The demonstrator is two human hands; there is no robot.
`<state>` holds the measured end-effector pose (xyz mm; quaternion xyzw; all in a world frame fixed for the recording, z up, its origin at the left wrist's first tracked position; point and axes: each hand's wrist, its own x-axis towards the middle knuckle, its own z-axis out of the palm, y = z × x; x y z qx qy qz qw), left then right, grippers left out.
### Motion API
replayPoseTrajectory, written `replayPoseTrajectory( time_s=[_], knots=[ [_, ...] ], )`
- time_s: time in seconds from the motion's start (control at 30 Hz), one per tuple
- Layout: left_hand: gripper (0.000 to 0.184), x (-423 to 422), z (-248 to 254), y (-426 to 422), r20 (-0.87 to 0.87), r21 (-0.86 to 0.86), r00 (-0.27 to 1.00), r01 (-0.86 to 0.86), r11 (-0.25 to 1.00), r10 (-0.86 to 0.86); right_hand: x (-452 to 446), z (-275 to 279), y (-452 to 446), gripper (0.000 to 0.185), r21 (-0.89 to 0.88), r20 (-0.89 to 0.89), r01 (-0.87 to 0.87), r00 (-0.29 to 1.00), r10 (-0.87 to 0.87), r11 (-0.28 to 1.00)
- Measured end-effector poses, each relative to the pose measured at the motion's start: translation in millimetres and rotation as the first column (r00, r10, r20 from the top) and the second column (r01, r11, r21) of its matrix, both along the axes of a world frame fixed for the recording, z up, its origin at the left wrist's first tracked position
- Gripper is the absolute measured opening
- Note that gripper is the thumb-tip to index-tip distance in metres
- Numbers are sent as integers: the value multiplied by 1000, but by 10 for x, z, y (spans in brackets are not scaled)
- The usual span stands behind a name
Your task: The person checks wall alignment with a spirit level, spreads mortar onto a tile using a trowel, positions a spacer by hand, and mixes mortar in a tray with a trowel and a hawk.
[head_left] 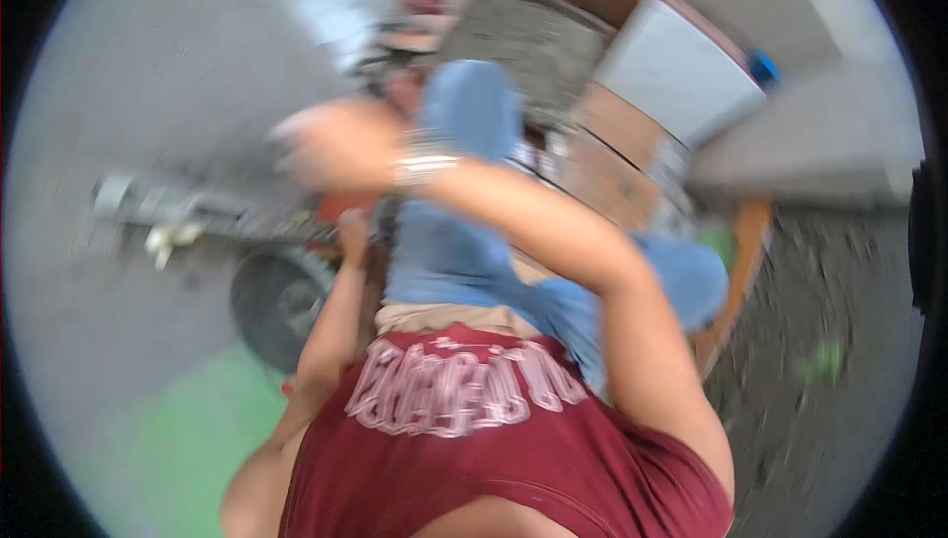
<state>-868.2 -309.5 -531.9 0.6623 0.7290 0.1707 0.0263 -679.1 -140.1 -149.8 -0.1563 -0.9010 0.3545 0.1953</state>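
Note:
Motion blurs much of the view. My right arm reaches across my jeans to the left, and my right hand [341, 146] is stretched out there with its fingers smeared. Lower down, my left hand [353, 232] is beside or on a reddish-orange piece [341, 206]; whether it grips this cannot be told. A long grey bar-like thing [207, 210] extends left from near that piece, with a small whitish piece [172, 239] below it. Next to my left forearm is a round dark thing [276, 306], possibly a bucket or wheel.
A white flat-topped box [679, 69] stands at upper right, with a blue item [764, 69] at its corner. Brown blocks or panels [622, 163] lie beside my legs. A wooden edge [748, 262] borders dark ground [829, 311] at right.

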Motion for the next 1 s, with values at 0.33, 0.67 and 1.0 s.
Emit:
replayPoseTrajectory(
  time_s=[0.33,0.67,1.0],
  knots=[
    [48,14,3157,1475,970,-10,228,-292,956,80,4022,-1216,576,20,167,318,753,570,-757,637],
    [39,-1072,3640,3085,-871,-235,328,377,896,-366,3812,-1102,565,24,-27,520,761,565,-641,648],
    [44,-701,3311,1904,-808,-588,84,-191,786,-584,3867,-809,565,23,-135,592,722,608,-529,679]
  ],
)
